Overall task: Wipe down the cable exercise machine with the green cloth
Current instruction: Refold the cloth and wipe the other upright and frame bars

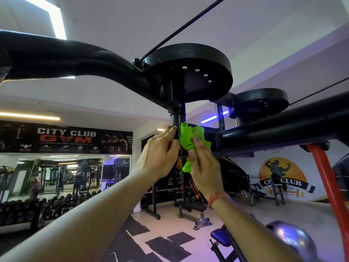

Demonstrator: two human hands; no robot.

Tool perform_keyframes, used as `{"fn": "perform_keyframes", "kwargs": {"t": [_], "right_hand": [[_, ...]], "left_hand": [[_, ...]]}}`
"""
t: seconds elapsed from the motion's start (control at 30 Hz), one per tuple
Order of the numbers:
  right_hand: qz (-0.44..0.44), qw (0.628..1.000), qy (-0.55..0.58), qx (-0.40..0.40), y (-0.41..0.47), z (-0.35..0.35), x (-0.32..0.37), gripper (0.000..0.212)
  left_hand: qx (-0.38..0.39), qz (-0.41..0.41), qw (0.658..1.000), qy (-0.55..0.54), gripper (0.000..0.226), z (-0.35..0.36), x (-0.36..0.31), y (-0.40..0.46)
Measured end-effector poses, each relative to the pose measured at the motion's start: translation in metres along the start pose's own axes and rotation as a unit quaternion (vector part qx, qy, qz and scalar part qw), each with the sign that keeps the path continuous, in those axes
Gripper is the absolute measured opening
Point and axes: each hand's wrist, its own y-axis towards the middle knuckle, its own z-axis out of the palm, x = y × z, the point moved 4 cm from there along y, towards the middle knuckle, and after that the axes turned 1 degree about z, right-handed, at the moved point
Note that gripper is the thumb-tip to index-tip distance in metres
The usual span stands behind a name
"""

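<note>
The black cable machine fills the upper view: a round pulley housing [190, 70] sits on a vertical post [178, 121], with thick padded arms reaching left and right. My left hand [159, 152] grips the post just below the housing, fingers curled round it. To the right of the post, my right hand [203, 163] holds the bright green cloth [188, 137] and presses it against the post. The cloth hangs down in folds between my two hands. A second, smaller pulley housing [260, 101] stands further back on the right.
A black cable [181, 29] runs up from the housing to the ceiling. A red strut [326, 178] slants down at the right. Below lie a bench [222, 239], a silver ball [294, 237], floor mats and dumbbell racks [37, 203] beside a mirror wall.
</note>
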Motion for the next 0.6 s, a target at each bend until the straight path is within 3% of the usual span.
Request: {"fn": "perform_keyframes", "kwargs": {"t": [0.17, 0.3, 0.47, 0.6], "right_hand": [[0.158, 0.985, 0.035, -0.059, 0.005, 0.001, -0.009, 0.048], [0.003, 1.000, 0.006, 0.018, -0.007, 0.004, 0.012, 0.048], [0.113, 0.991, -0.064, 0.011, 0.006, -0.015, -0.004, 0.050], [0.024, 0.993, -0.100, 0.054, 0.005, -0.039, 0.002, 0.040]], "left_hand": [[0.003, -0.018, 1.000, -0.025, 0.050, 0.002, -0.002, -0.004], [0.012, 0.001, 0.999, -0.040, 0.040, 0.002, -0.008, -0.007], [-0.021, -0.025, 0.999, -0.028, 0.050, 0.004, -0.010, -0.010], [-0.024, -0.010, 1.000, -0.005, 0.058, 0.017, -0.014, -0.019]]}}
